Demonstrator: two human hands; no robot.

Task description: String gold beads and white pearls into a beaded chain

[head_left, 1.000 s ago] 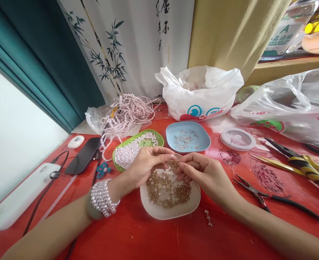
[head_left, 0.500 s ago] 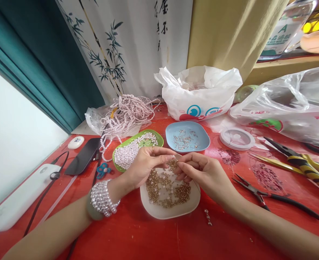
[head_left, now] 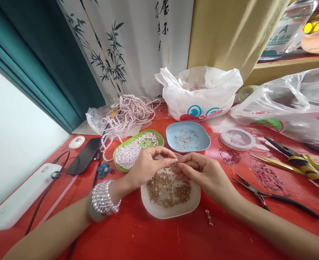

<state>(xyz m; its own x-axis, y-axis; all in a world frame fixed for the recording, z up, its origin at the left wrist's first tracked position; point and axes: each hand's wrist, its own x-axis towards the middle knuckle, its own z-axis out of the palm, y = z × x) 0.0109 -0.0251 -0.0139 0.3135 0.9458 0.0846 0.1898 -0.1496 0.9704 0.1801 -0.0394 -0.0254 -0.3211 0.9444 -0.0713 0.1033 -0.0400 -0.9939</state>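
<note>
Over a white tray (head_left: pixel 170 213) of gold and pale beads, my two hands meet fingertip to fingertip. My left hand (head_left: pixel 148 164), with a ring and a pearl bracelet (head_left: pixel 104 198) at the wrist, pinches a small pale bead (head_left: pixel 176 160). My right hand (head_left: pixel 199 168) is closed, thumb against index finger; what it grips is too small to make out. A green tray (head_left: pixel 125 155) of white pearls lies behind my left hand. The blue tray (head_left: pixel 188 135) beyond my fingers holds small metal pins. A short beaded piece (head_left: pixel 209 217) rests right of the white tray.
Strung pearls (head_left: pixel 129 112) are heaped at the back left. A phone (head_left: pixel 83 157), power bank (head_left: pixel 21 198) and cable lie left. Plastic bags (head_left: pixel 203 97) stand behind. At right are black-handled pliers (head_left: pixel 281 200), yellow-handled pliers (head_left: pixel 300 162), tweezers (head_left: pixel 279 164) and a round lidded container (head_left: pixel 238 139).
My left thumb and index fingertips have shifted slightly down and right, nearer my right fingertips. My right hand has hardly moved.
</note>
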